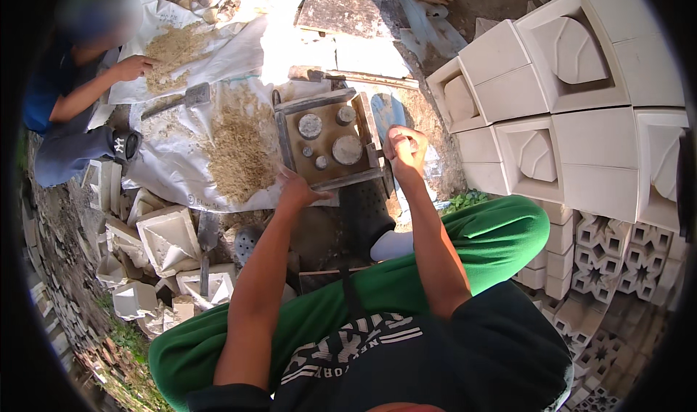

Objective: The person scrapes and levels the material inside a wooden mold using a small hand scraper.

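A square wooden frame (330, 101) lies in front of me, packed with smooth brown sand (324, 136). Several round grey discs (347, 149) of different sizes sit in the sand. My left hand (296, 191) is at the frame's near left corner, thumb and fingers spread apart. Just off the frame's right side, my right hand (406, 149) is closed with its fingers curled; what it holds, if anything, is hidden. Beside it, a dark latch-like piece (376, 153) sticks out from the frame's right wall.
A sand heap (236, 151) covers a white sheet (170, 172) left of the frame, near a flat-bladed trowel (194, 95). Another person's hand (134, 68) reaches over more sand. Pale moulded blocks (519, 85) are stacked at right; broken pieces (168, 239) lie at left.
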A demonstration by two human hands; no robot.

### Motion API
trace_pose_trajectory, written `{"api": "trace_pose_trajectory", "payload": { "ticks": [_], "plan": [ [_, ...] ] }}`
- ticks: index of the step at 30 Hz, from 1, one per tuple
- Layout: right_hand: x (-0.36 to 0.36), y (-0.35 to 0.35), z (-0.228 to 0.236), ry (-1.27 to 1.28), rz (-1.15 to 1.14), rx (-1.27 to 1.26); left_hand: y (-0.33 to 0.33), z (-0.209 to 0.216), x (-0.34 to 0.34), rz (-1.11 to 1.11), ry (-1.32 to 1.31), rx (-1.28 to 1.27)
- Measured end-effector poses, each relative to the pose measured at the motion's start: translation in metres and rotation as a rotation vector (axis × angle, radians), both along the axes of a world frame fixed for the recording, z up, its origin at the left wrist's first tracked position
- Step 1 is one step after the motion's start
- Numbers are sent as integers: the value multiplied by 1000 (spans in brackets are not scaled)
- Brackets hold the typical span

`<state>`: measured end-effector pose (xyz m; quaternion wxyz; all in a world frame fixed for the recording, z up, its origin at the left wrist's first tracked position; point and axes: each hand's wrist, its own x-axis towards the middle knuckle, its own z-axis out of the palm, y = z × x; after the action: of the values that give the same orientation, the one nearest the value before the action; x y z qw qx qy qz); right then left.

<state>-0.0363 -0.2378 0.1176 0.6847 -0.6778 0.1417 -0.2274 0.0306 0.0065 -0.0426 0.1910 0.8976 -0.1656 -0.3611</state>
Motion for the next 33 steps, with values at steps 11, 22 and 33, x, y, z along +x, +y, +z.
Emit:
{"api": "trace_pose_trajectory", "payload": {
  "ticks": [11,22,33],
  "plan": [
    [40,-4,-18,234,-170,25,-8,5,8,-139,51,2],
    [86,-8,-8,134,-92,-90,-1,-2,12,26,148,38],
    [113,-17,12,-3,-81,-31,-19,33,8,150,238,164]
  ]
}}
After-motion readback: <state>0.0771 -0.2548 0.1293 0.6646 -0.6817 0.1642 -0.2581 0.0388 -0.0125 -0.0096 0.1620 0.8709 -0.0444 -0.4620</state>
